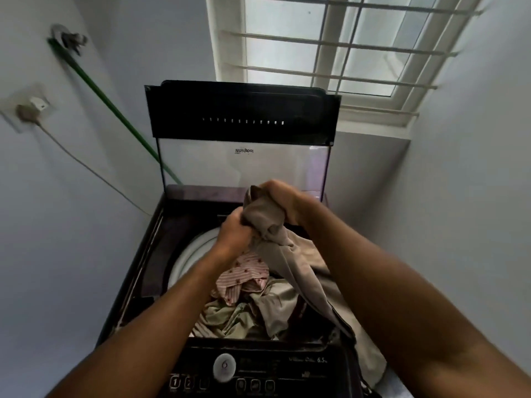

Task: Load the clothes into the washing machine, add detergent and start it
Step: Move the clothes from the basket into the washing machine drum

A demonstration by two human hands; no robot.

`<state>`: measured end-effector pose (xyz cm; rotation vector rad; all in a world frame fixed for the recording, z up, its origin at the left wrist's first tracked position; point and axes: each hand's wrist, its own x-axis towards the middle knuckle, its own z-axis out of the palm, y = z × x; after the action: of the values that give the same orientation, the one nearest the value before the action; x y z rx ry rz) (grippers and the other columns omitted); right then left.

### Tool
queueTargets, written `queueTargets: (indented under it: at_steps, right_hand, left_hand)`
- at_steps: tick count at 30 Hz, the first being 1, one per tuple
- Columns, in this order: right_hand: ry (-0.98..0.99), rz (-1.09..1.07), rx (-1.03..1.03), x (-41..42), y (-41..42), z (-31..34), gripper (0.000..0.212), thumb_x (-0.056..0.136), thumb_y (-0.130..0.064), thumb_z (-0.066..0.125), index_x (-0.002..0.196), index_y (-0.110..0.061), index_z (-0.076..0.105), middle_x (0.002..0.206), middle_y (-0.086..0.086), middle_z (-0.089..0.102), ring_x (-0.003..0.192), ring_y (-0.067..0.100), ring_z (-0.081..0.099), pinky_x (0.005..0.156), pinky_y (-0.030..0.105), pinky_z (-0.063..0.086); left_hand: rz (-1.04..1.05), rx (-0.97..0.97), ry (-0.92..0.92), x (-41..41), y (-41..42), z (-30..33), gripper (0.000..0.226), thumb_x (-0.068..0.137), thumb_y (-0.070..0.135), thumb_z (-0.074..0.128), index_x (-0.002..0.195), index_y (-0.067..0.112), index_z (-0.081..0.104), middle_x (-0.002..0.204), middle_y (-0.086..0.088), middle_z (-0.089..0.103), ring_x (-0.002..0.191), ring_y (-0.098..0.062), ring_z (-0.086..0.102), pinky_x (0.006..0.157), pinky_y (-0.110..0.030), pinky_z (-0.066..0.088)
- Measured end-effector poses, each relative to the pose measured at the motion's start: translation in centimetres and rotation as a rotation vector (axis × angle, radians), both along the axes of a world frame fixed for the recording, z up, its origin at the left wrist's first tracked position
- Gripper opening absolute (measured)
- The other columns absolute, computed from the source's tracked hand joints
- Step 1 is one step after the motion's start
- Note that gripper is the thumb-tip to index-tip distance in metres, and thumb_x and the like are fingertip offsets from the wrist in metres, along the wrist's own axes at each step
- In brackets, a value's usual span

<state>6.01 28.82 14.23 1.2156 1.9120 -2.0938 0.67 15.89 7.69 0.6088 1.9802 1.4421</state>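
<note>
A dark top-loading washing machine (149, 254) stands below me with its glass lid (244, 168) raised upright. Both hands hold a beige garment (293, 262) above the open drum. My left hand (234, 235) grips its bunched lower part and my right hand (283, 201) clutches the top. The garment's tail hangs over the machine's right front corner. Inside the drum lie a pink striped cloth (244, 275) and pale green clothes (227, 314). The control panel (253, 369) with its round knob (224, 367) faces me at the front edge.
A green hose (115, 110) runs down the left wall from a tap (69, 38) to behind the machine. A wall socket with a plug (28, 110) and cable sits at left. A barred window (330, 44) is behind. Walls close in on both sides.
</note>
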Motion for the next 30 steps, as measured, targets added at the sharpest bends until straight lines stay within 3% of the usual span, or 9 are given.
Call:
queueTargets:
  at_steps: [4, 8, 12, 17, 20, 22, 24, 27, 30]
  right_hand:
    - [0.018, -0.077, 0.034, -1.6, -2.0, -4.6, 0.018, 0.084, -0.023, 0.058, 0.089, -0.009, 0.067, 0.088, 0.015, 0.071, 0.072, 0.023, 0.066, 0.062, 0.031, 0.054]
    - [-0.073, -0.100, 0.042, -1.4, -3.6, -8.3, 0.013, 0.086, -0.016, 0.061, 0.083, -0.004, 0.064, 0.073, 0.014, 0.063, 0.052, 0.023, 0.060, 0.047, 0.026, 0.049]
    - [-0.246, 0.059, -0.138, -0.3, -4.7, -11.0, 0.016, 0.085, -0.019, 0.060, 0.083, -0.003, 0.062, 0.069, 0.014, 0.056, 0.048, 0.023, 0.052, 0.053, 0.033, 0.052]
    - [-0.161, 0.006, 0.184, 1.0, -3.7, -11.8, 0.023, 0.084, -0.009, 0.061, 0.101, 0.006, 0.069, 0.077, 0.014, 0.064, 0.058, 0.021, 0.058, 0.050, 0.030, 0.045]
    - [-0.193, 0.084, 0.494, 3.2, -1.4, -10.9, 0.024, 0.079, -0.017, 0.075, 0.101, -0.009, 0.074, 0.098, 0.009, 0.071, 0.092, 0.020, 0.067, 0.082, 0.038, 0.057]
    - [-0.318, 0.121, 0.693, 5.6, 0.4, -10.3, 0.044, 0.075, -0.036, 0.080, 0.115, -0.024, 0.068, 0.121, 0.005, 0.061, 0.121, 0.024, 0.052, 0.101, 0.044, 0.046]
    - [-0.400, 0.119, 0.799, 8.8, 2.1, -10.0, 0.060, 0.076, -0.045, 0.078, 0.129, -0.030, 0.056, 0.134, 0.006, 0.045, 0.132, 0.027, 0.034, 0.108, 0.047, 0.035]
    - [-0.455, 0.071, 0.801, 14.0, 4.6, -11.0, 0.071, 0.082, -0.037, 0.072, 0.144, -0.029, 0.039, 0.145, 0.010, 0.034, 0.137, 0.033, 0.027, 0.109, 0.051, 0.030]
    - [-0.571, 0.257, 0.671, 19.0, 7.2, -14.1, 0.095, 0.083, -0.026, 0.070, 0.157, -0.023, 0.010, 0.159, 0.012, 0.021, 0.146, 0.035, 0.021, 0.118, 0.048, 0.023]
  left_hand:
    - [-0.017, -0.167, 0.103, -1.8, -1.7, -2.4, 0.032, 0.081, 0.038, 0.061, 0.110, 0.027, 0.064, 0.106, 0.001, 0.070, 0.100, -0.019, 0.064, 0.090, -0.039, 0.053]
    - [-0.060, -0.273, 0.114, -2.6, -3.6, -5.2, 0.045, 0.070, 0.015, 0.071, 0.113, 0.024, 0.060, 0.110, -0.003, 0.069, 0.102, -0.021, 0.065, 0.089, -0.041, 0.055]
    - [-0.128, -0.313, 0.080, -2.1, -4.5, -6.4, 0.050, 0.080, 0.004, 0.072, 0.126, 0.013, 0.056, 0.114, -0.005, 0.064, 0.106, -0.020, 0.062, 0.092, -0.034, 0.051]
    - [-0.250, -0.336, 0.180, -1.0, -3.5, -6.4, 0.046, 0.078, 0.016, 0.076, 0.122, 0.017, 0.061, 0.121, -0.003, 0.063, 0.109, -0.018, 0.063, 0.093, -0.031, 0.052]
    - [-0.381, -0.389, 0.292, 0.7, -1.2, -5.8, 0.049, 0.076, 0.011, 0.069, 0.123, 0.019, 0.061, 0.125, -0.004, 0.059, 0.111, -0.019, 0.059, 0.086, -0.026, 0.048]
    - [-0.469, -0.375, 0.351, 2.6, 0.5, -5.5, 0.054, 0.079, 0.009, 0.067, 0.131, 0.019, 0.056, 0.130, -0.002, 0.054, 0.118, -0.017, 0.055, 0.093, -0.026, 0.046]
    - [-0.561, -0.302, 0.393, 4.7, 2.0, -5.2, 0.057, 0.079, 0.008, 0.066, 0.134, 0.020, 0.055, 0.132, -0.001, 0.052, 0.123, -0.016, 0.051, 0.099, -0.021, 0.041]
    - [-0.733, -0.205, 0.493, 7.8, 4.2, -5.5, 0.064, 0.076, 0.010, 0.073, 0.136, 0.021, 0.055, 0.138, -0.001, 0.050, 0.132, -0.017, 0.046, 0.104, -0.015, 0.032]
    - [-1.002, -0.291, 0.665, 10.9, 6.4, -6.5, 0.089, 0.073, 0.030, 0.082, 0.150, 0.037, 0.036, 0.163, 0.005, 0.019, 0.150, -0.020, 0.016, 0.121, -0.036, 0.022]
